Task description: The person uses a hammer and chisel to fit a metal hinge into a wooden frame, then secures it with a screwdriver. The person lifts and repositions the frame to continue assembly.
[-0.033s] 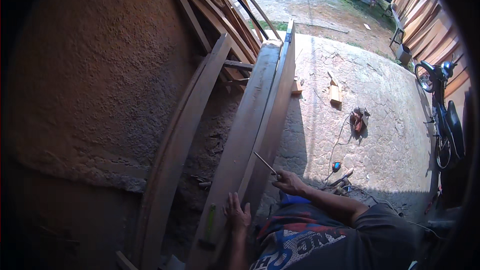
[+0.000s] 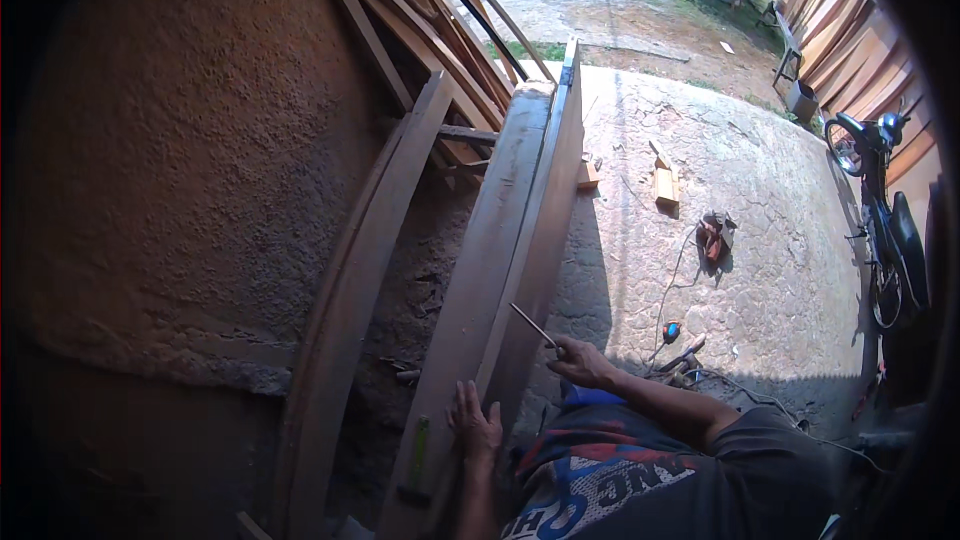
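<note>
My right hand [image 2: 582, 362] is closed around a thin, straight, pencil-like stick [image 2: 534, 326], which points up and left past the board's near edge. My left hand [image 2: 474, 424] lies flat with its fingers stretched, on the top of a long wooden board [image 2: 525, 260] standing on its edge. Against that board's left side runs a wide wooden beam [image 2: 470, 285]. On the beam, just left of my left hand, rests a tool with a bright green part [image 2: 421, 445] and a dark end; its kind is unclear.
Another long timber [image 2: 365, 260] lies along the rough wall [image 2: 200, 190], with leaning planks [image 2: 420, 30] beyond. On the concrete floor sit a wood block [image 2: 665, 186], a reddish-brown corded object [image 2: 713, 238] and a small blue-and-black item [image 2: 671, 332]. A motorbike [image 2: 880, 220] stands right.
The view has shifted slightly, so the floor and planks sit a little further left. Both hands keep nearly the same places, and the stick stays in my right hand.
</note>
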The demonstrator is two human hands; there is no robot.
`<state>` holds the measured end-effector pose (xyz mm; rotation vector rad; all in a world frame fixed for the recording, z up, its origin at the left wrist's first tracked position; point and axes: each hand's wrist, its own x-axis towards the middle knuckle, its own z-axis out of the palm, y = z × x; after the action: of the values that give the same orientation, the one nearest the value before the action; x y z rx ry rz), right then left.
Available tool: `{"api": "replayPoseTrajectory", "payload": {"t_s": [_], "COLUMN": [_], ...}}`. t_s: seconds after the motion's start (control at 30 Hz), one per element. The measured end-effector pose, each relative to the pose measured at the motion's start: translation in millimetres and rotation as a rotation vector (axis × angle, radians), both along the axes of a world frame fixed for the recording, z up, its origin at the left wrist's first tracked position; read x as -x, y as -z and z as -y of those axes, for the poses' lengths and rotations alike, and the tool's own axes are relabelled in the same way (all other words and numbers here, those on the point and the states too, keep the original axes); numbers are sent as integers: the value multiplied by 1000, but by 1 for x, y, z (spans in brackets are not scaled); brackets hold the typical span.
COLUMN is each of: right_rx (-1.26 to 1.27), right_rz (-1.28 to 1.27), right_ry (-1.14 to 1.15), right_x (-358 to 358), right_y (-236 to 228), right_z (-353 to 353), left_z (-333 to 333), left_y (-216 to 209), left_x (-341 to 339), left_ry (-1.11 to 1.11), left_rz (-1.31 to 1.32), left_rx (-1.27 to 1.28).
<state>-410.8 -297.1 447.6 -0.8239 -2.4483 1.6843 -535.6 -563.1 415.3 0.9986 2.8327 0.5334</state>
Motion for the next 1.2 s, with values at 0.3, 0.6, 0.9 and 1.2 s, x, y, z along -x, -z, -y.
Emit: {"api": "replayPoseTrajectory", "payload": {"t_s": [0.3, 0.6, 0.9, 1.2], "right_rx": [88, 97, 81, 392], "right_rz": [324, 533, 705, 671], "right_ry": [531, 895, 1240, 1507], "right_x": [-125, -230, -219, -163], "right_y": [15, 148, 180, 163], "right_z": [-144, -134, -187, -206], "left_z": [-272, -603, -867, -948], "left_y": [-11, -16, -3, 6], "left_x": [93, 193, 265, 280], "left_ry": [283, 475, 985, 1040], "left_rz": [-33, -39, -661, -739], "left_rx": [-92, -144, 326, 642]}}
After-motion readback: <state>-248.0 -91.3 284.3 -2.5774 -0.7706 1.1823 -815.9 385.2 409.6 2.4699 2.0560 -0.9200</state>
